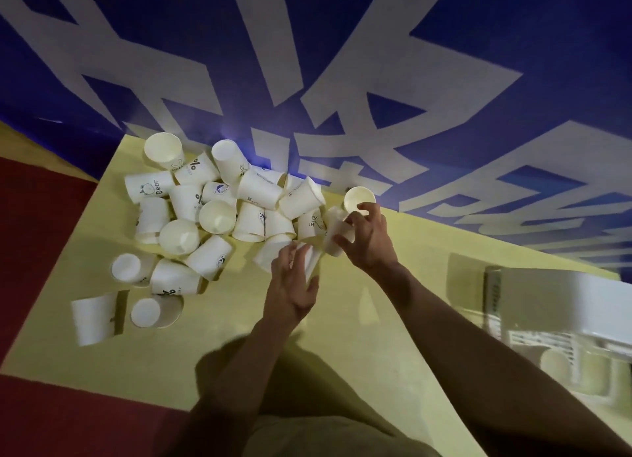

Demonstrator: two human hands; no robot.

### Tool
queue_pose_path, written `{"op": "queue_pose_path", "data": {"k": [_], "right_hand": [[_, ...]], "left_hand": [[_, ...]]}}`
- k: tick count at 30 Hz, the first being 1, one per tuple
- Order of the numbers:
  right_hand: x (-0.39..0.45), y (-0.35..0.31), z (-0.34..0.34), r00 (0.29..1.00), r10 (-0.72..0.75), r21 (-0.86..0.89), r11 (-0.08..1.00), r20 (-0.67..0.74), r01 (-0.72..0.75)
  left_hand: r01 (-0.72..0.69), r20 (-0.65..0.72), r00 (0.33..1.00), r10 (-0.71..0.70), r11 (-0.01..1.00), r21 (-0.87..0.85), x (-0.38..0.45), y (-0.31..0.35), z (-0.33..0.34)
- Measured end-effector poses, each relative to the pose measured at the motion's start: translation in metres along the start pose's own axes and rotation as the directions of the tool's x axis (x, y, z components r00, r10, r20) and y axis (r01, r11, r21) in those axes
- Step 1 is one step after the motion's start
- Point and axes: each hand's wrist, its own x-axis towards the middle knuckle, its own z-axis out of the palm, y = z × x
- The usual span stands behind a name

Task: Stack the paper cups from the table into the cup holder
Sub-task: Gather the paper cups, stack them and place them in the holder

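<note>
Yellow table seen from above, with a blue wall bearing large white characters along its far edge. A heap of loose paper cups covers the far-left part of the table, most lying on their sides or mouth-down, a few mouth-up. The cup holder, a pale blurred rack, sits at the near right edge, well apart from the heap. Both forearms reach from the near edge toward the right fringe of the heap. The right hand is the farther; its fingers curl round a cup or short stack whose long axis tilts from near-left up to far-right, and an open cup mouth shows just beyond its fingertips. The left hand lies just near-left of it, fingers extended and slightly spread against a blurred cup on its side; whether they pinch it cannot be told. The holder lies right of both hands, nearer the right one.
</note>
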Motion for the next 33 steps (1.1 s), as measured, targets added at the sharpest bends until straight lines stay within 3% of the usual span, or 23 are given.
{"op": "queue_pose_path", "data": {"k": [11,14,17,26,33], "right_hand": [[-0.063,0.005,-0.029,0.995,-0.011,0.214,0.976,-0.098,0.032],[-0.081,0.005,-0.039,0.978,-0.111,0.209,0.967,-0.177,0.148],[-0.097,0.011,-0.046,0.976,-0.097,0.193,0.972,-0.194,0.135],[-0.159,0.042,-0.073,0.983,0.021,0.267,0.963,-0.183,0.029],[-0.233,0.077,-0.102,0.954,0.183,0.352,0.932,-0.238,-0.091]], "left_hand": [[-0.003,0.166,0.986,-0.033,0.977,0.213,0.019,0.005,0.02],[0.11,0.253,0.956,-0.147,0.982,0.155,0.011,0.009,0.02],[0.162,0.289,0.942,-0.169,0.986,0.049,0.002,0.008,0.023],[0.052,0.302,0.953,-0.005,0.988,-0.148,-0.02,0.041,0.002],[-0.019,0.284,0.953,0.102,0.96,-0.28,-0.051,0.12,0.007]]}}
